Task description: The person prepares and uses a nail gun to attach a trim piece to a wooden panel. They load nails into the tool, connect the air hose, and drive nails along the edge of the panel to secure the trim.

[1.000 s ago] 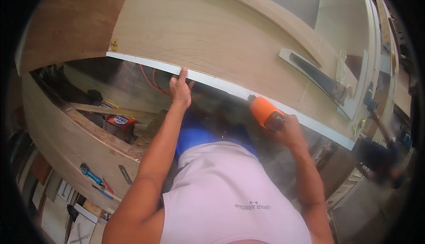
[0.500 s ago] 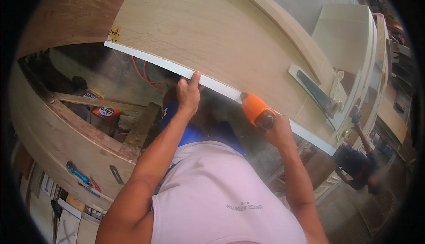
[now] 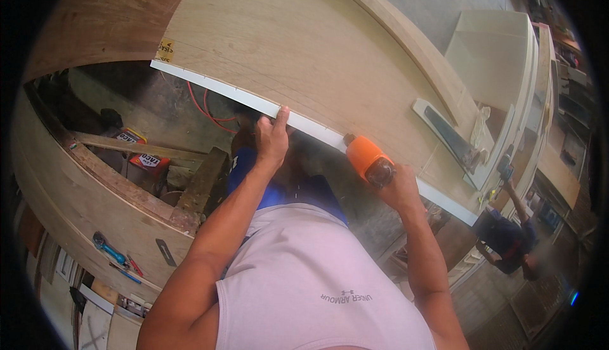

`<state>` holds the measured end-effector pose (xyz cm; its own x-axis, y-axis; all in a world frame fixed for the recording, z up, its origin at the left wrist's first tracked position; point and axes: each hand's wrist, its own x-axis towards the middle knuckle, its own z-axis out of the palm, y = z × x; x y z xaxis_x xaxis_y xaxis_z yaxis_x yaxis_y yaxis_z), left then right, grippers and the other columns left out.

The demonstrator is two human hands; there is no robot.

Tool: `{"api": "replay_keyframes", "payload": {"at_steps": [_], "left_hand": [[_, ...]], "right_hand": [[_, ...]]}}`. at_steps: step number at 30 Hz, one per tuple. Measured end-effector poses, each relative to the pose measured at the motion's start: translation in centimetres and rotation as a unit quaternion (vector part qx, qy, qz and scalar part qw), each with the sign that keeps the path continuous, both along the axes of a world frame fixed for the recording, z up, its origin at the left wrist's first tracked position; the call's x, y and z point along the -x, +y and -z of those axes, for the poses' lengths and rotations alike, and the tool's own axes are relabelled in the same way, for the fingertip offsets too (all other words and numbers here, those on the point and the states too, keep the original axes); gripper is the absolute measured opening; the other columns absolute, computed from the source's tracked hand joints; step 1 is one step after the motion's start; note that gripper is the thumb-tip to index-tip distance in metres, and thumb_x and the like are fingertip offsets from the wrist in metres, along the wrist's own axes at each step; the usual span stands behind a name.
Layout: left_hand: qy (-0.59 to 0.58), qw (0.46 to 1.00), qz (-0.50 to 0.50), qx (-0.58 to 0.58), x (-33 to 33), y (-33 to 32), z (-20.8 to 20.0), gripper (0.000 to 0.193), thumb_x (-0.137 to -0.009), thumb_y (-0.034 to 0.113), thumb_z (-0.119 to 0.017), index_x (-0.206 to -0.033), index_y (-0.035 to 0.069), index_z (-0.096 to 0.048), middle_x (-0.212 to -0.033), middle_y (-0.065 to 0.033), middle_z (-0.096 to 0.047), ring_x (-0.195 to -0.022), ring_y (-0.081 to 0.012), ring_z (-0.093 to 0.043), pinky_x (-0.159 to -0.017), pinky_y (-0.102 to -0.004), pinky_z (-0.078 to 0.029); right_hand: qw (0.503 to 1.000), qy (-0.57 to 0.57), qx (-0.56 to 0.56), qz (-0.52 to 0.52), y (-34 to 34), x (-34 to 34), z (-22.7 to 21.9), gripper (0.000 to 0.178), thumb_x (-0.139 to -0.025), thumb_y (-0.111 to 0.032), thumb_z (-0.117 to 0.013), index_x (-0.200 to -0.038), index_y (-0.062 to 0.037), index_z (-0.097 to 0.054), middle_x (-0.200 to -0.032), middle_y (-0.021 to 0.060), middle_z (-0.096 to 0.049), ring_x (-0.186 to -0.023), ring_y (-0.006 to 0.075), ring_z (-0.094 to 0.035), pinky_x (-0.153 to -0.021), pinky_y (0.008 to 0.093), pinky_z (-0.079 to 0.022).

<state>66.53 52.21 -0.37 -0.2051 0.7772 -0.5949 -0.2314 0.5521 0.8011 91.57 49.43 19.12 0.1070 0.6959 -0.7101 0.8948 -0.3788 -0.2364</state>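
Observation:
A wide plywood panel [image 3: 298, 52] lies across the view, a white edge strip [image 3: 216, 91] running along its near side. My left hand [image 3: 273, 139] grips this edge near the middle, thumb on top and the other fingers curled underneath, partly hidden. Farther right, my right hand [image 3: 401, 188] is closed round an orange nail gun [image 3: 366, 157] with a dark round cap. Its dark nose meets the panel's near edge. The grip itself is mostly hidden by the tool body and my hand.
A wooden board [image 3: 406, 39] and a handsaw [image 3: 444, 131] lie on the panel. At left, a curved wooden frame [image 3: 120, 185] holds scraps and tins [image 3: 147, 161]; a blue tool [image 3: 110, 248] lies beside it. A red hose [image 3: 206, 109] hangs below. Another person [image 3: 507, 239] works at right.
My left hand has shifted very slightly right and down with its grip kept. The nail gun stays at almost the same spot on the edge. The other person's arm has moved a little.

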Motion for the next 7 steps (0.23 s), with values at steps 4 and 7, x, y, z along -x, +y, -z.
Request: {"api": "replay_keyframes", "payload": {"at_steps": [4,7], "left_hand": [[0.000,1.000,-0.012,-0.002,-0.22,0.00,-0.10,0.051,-0.099,0.040,-0.066,-0.070,-0.002,-0.063,-0.064,-0.0018,-0.058,-0.062,-0.0104,-0.048,-0.056,-0.0353,-0.041],[-0.028,0.999,-0.022,-0.004,-0.31,0.19,-0.69,0.050,-0.099,0.042,-0.067,-0.075,-0.002,-0.065,-0.068,-0.0030,-0.060,-0.064,-0.0105,-0.049,-0.058,-0.0351,-0.045]], "right_hand": [[1.000,0.001,0.010,-0.002,0.36,-0.03,-0.16,0.040,-0.074,-0.011,-0.074,-0.114,-0.0075,-0.074,-0.086,0.0247,-0.072,-0.084,0.0422,-0.071,-0.078,0.0466,-0.056],[1.000,0.009,0.001,-0.013,0.39,0.02,-0.14,0.039,-0.075,-0.012,-0.075,-0.113,-0.0050,-0.074,-0.084,0.0256,-0.072,-0.085,0.0420,-0.071,-0.079,0.0459,-0.056]]}}
